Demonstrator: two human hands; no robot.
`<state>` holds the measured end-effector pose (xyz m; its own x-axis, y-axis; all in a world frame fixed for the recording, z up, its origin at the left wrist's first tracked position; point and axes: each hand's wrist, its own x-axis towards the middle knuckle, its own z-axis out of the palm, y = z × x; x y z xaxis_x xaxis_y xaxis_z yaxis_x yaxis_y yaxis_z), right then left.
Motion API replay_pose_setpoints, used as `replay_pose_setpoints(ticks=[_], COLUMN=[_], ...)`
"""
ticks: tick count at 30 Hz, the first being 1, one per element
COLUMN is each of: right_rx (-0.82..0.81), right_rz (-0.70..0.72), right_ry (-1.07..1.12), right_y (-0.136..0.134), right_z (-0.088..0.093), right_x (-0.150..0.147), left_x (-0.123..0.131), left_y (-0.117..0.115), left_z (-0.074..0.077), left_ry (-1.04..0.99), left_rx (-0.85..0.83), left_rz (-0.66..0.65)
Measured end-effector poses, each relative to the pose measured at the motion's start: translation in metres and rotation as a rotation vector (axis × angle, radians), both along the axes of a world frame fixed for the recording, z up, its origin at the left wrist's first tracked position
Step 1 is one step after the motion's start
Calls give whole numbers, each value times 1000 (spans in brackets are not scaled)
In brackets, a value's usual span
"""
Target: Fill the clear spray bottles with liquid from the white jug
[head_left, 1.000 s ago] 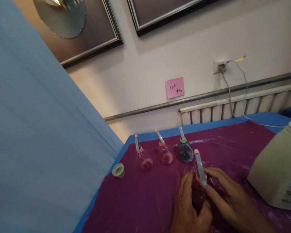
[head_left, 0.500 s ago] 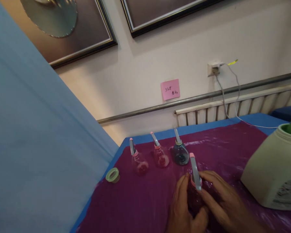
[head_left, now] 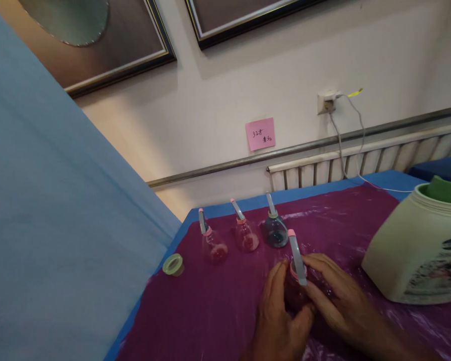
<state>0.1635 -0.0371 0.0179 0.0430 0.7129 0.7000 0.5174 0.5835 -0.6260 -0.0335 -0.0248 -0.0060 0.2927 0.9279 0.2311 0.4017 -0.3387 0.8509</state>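
Observation:
Both my hands wrap a small clear cup with a pink collar and a grey stem (head_left: 296, 260) standing on the purple plastic sheet (head_left: 218, 311). My left hand (head_left: 280, 316) curls round its left side; my right hand (head_left: 336, 298) presses its right side with the fingers together. Three similar cups stand in a row behind: a pinkish cup at the left (head_left: 212, 245), another pinkish cup in the middle (head_left: 245, 236), and a bluish cup at the right (head_left: 275, 230). A small green ring cap (head_left: 173, 264) lies at the sheet's left edge.
A large cream jar with a green top (head_left: 417, 250) stands at the right. A blue draped surface (head_left: 60, 225) rises at the left. Behind are a wall with a pink note (head_left: 260, 134), a socket with a cable (head_left: 326, 100), a radiator and framed pictures.
The view has drifted right and slightly up, so everything sits further left. My hands stay closed round the same cup with little movement.

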Motion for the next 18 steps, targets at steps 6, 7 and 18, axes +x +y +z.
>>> replay_pose_setpoints(ticks=[6, 7, 18], right_rx=[7, 1, -83], right_rz=[-9, -12, -3], right_ry=[7, 15, 0], right_y=[3, 4, 11], right_z=[1, 1, -15], right_x=[3, 2, 6], left_x=[4, 5, 1], left_y=[3, 4, 3], left_z=[5, 6, 10], left_ry=[-12, -13, 15], left_rx=[22, 16, 63], left_rz=[27, 18, -36])
